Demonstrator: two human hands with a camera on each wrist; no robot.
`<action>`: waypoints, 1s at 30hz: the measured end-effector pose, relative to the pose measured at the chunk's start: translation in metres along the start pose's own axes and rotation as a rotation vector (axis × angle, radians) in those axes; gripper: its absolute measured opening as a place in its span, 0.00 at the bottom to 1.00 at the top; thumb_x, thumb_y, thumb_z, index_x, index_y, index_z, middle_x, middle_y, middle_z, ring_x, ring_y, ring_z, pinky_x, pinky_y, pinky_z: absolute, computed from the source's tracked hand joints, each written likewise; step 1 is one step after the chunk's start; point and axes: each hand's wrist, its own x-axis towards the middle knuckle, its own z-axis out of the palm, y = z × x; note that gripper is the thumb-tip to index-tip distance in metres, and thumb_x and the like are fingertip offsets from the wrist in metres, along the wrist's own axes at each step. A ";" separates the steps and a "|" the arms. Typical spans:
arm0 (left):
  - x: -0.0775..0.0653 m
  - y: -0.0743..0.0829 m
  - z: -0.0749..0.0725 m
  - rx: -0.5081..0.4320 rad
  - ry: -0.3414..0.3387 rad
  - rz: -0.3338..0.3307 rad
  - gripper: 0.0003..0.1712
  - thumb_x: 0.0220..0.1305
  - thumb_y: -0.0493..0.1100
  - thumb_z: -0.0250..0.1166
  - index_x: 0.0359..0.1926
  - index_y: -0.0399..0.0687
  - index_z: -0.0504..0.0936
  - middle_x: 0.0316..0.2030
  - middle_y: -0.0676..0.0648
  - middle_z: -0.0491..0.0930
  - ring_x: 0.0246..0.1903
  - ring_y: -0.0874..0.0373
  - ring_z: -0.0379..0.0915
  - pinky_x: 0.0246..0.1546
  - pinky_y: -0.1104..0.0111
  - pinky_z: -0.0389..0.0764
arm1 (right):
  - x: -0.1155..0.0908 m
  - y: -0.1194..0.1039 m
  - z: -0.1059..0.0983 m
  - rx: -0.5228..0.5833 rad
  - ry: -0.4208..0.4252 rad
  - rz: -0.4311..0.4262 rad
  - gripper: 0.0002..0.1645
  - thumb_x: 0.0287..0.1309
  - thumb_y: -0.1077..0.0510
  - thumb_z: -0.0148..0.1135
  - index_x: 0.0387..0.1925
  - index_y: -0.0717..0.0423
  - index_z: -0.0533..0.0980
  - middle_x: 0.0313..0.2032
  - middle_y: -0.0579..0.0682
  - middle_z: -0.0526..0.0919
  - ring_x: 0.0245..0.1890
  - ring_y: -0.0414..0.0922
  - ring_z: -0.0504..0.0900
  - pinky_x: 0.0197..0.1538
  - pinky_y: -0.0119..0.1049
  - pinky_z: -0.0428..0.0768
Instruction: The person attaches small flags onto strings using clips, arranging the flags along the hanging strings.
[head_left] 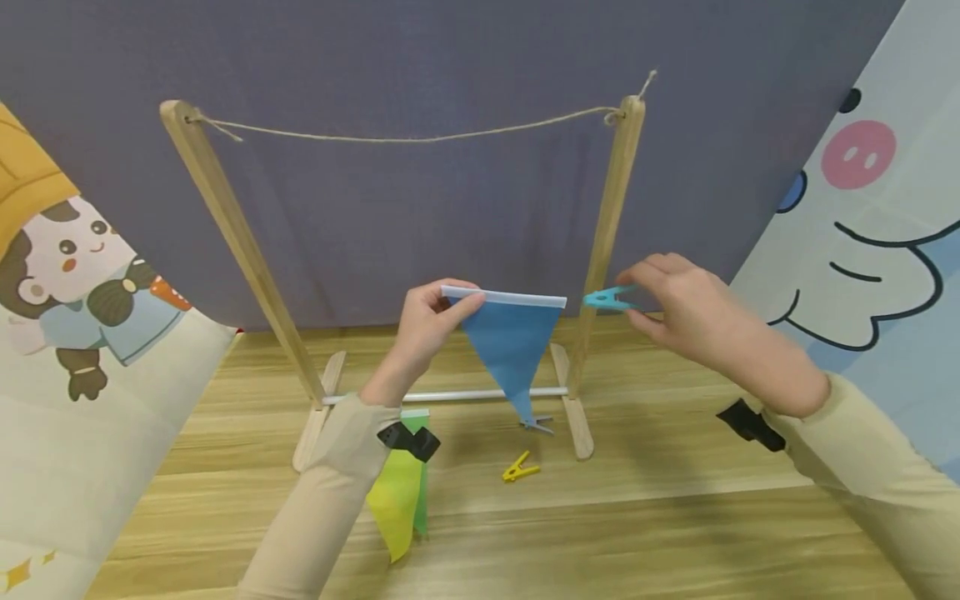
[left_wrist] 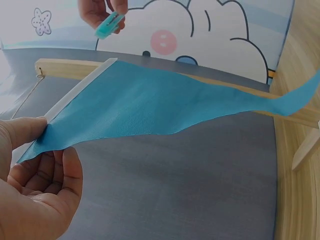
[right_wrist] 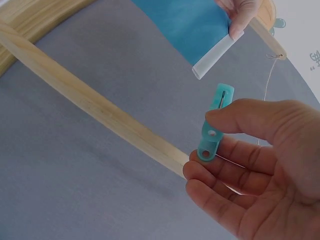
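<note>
My left hand (head_left: 427,325) pinches a blue triangular pennant (head_left: 516,337) at the left end of its white top band, thumb in front and fingers behind. The pennant hangs point down, its tip overlapping a grey clothespin (head_left: 537,426) in the head view. To the right, my right hand (head_left: 678,304) holds a turquoise clothespin (head_left: 609,298) between thumb and fingers. Its nose points at the band's free right corner, a small gap apart. In the right wrist view the thumb presses on one arm of the clothespin (right_wrist: 218,112).
A wooden stand with two posts (head_left: 242,250) carries a slack string (head_left: 420,140) between their tops and a white rod (head_left: 450,395) low down. On the wooden table lie a yellow clothespin (head_left: 519,468), a yellow pennant (head_left: 396,500) and a green pennant (head_left: 422,500). Printed cloths flank both sides.
</note>
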 end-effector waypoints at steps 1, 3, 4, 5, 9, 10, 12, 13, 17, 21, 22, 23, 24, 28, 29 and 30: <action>0.001 0.001 0.000 0.003 0.006 0.001 0.10 0.57 0.34 0.66 0.37 0.27 0.80 0.25 0.55 0.78 0.22 0.65 0.65 0.23 0.75 0.66 | 0.001 0.001 -0.001 0.001 0.007 -0.007 0.20 0.40 0.70 0.72 0.39 0.66 0.77 0.34 0.59 0.79 0.35 0.56 0.78 0.29 0.48 0.77; 0.003 0.003 0.001 0.001 0.018 0.006 0.10 0.57 0.33 0.66 0.37 0.27 0.80 0.26 0.55 0.78 0.22 0.65 0.64 0.22 0.76 0.66 | 0.003 0.003 -0.002 -0.001 0.026 -0.026 0.20 0.38 0.70 0.73 0.38 0.66 0.77 0.33 0.59 0.80 0.34 0.56 0.78 0.28 0.48 0.77; 0.004 0.004 0.002 0.000 0.023 0.010 0.10 0.58 0.33 0.66 0.37 0.26 0.80 0.26 0.55 0.78 0.22 0.65 0.65 0.22 0.76 0.66 | 0.004 0.004 -0.003 -0.001 0.032 -0.030 0.20 0.37 0.70 0.73 0.38 0.66 0.77 0.33 0.59 0.80 0.33 0.56 0.78 0.28 0.49 0.76; 0.005 0.005 0.002 -0.001 0.028 0.018 0.10 0.57 0.33 0.66 0.37 0.26 0.80 0.26 0.55 0.79 0.22 0.65 0.65 0.22 0.76 0.66 | 0.005 0.004 -0.004 -0.005 0.034 -0.030 0.20 0.38 0.70 0.73 0.37 0.66 0.77 0.33 0.59 0.79 0.33 0.56 0.78 0.28 0.49 0.76; 0.010 0.009 0.004 -0.009 0.041 0.045 0.10 0.57 0.33 0.66 0.36 0.26 0.80 0.26 0.55 0.79 0.21 0.66 0.62 0.20 0.76 0.63 | 0.009 0.006 -0.009 -0.008 0.037 -0.028 0.20 0.38 0.70 0.72 0.37 0.67 0.76 0.32 0.59 0.79 0.32 0.57 0.78 0.29 0.50 0.76; 0.012 0.010 0.005 -0.009 0.044 0.051 0.10 0.57 0.33 0.66 0.36 0.26 0.81 0.26 0.55 0.79 0.21 0.66 0.62 0.20 0.76 0.62 | 0.010 0.006 -0.011 -0.008 0.034 -0.024 0.20 0.38 0.70 0.72 0.37 0.67 0.76 0.32 0.59 0.79 0.33 0.57 0.77 0.29 0.51 0.76; 0.014 0.013 0.006 -0.009 0.053 0.059 0.10 0.57 0.34 0.66 0.35 0.27 0.81 0.27 0.55 0.79 0.21 0.66 0.62 0.20 0.76 0.62 | 0.011 0.006 -0.013 -0.010 0.032 -0.022 0.20 0.39 0.70 0.72 0.38 0.67 0.76 0.32 0.60 0.79 0.33 0.57 0.77 0.30 0.51 0.76; 0.015 0.015 0.007 -0.009 0.057 0.063 0.10 0.57 0.34 0.66 0.35 0.27 0.81 0.27 0.55 0.79 0.21 0.66 0.63 0.21 0.76 0.63 | 0.011 0.006 -0.015 -0.009 0.032 -0.021 0.19 0.39 0.70 0.71 0.38 0.67 0.76 0.33 0.60 0.79 0.33 0.57 0.77 0.30 0.50 0.76; 0.019 0.021 0.010 -0.011 0.068 0.077 0.10 0.57 0.35 0.67 0.35 0.28 0.81 0.28 0.54 0.80 0.24 0.66 0.67 0.24 0.76 0.66 | 0.013 0.005 -0.019 -0.012 0.026 -0.002 0.19 0.41 0.70 0.71 0.39 0.67 0.76 0.33 0.59 0.79 0.33 0.56 0.77 0.30 0.49 0.75; 0.022 0.025 0.012 -0.016 0.069 0.108 0.09 0.58 0.34 0.66 0.35 0.28 0.81 0.27 0.55 0.79 0.24 0.65 0.66 0.23 0.76 0.65 | 0.016 0.007 -0.024 -0.020 0.031 0.003 0.19 0.41 0.70 0.70 0.39 0.67 0.76 0.33 0.59 0.79 0.32 0.55 0.76 0.28 0.47 0.74; 0.022 0.026 0.013 -0.017 0.069 0.121 0.09 0.58 0.34 0.65 0.35 0.28 0.81 0.27 0.55 0.79 0.23 0.65 0.66 0.23 0.76 0.64 | 0.017 0.007 -0.025 -0.021 0.036 0.001 0.19 0.41 0.70 0.70 0.39 0.67 0.76 0.33 0.59 0.79 0.31 0.55 0.76 0.27 0.47 0.73; 0.023 0.027 0.013 -0.017 0.073 0.136 0.09 0.58 0.34 0.65 0.35 0.27 0.81 0.26 0.55 0.79 0.23 0.65 0.65 0.22 0.76 0.63 | 0.018 0.008 -0.026 -0.024 0.040 -0.003 0.19 0.41 0.70 0.70 0.39 0.67 0.76 0.33 0.60 0.79 0.30 0.55 0.76 0.27 0.46 0.73; 0.024 0.028 0.013 -0.016 0.079 0.150 0.09 0.58 0.33 0.65 0.35 0.27 0.81 0.26 0.56 0.79 0.22 0.66 0.64 0.22 0.76 0.62 | 0.020 0.008 -0.027 -0.025 0.047 -0.008 0.19 0.41 0.70 0.70 0.39 0.67 0.76 0.32 0.60 0.79 0.30 0.54 0.76 0.26 0.46 0.72; 0.029 0.030 0.015 -0.027 0.105 0.185 0.09 0.58 0.32 0.65 0.35 0.25 0.80 0.24 0.57 0.78 0.21 0.66 0.62 0.21 0.75 0.60 | 0.024 0.009 -0.032 -0.033 0.061 -0.013 0.19 0.41 0.70 0.70 0.39 0.67 0.76 0.32 0.60 0.78 0.28 0.54 0.75 0.26 0.46 0.71; 0.030 0.031 0.015 -0.039 0.112 0.186 0.09 0.58 0.32 0.65 0.35 0.25 0.80 0.24 0.57 0.78 0.21 0.66 0.62 0.21 0.76 0.61 | 0.025 0.010 -0.033 -0.035 0.061 -0.012 0.19 0.41 0.70 0.71 0.39 0.67 0.76 0.32 0.60 0.78 0.29 0.54 0.75 0.26 0.46 0.71; 0.031 0.033 0.015 -0.055 0.117 0.182 0.10 0.58 0.32 0.65 0.36 0.24 0.80 0.24 0.57 0.78 0.21 0.66 0.64 0.21 0.76 0.63 | 0.027 0.009 -0.034 -0.035 0.062 -0.013 0.19 0.41 0.70 0.71 0.39 0.67 0.76 0.33 0.60 0.79 0.29 0.55 0.75 0.27 0.47 0.71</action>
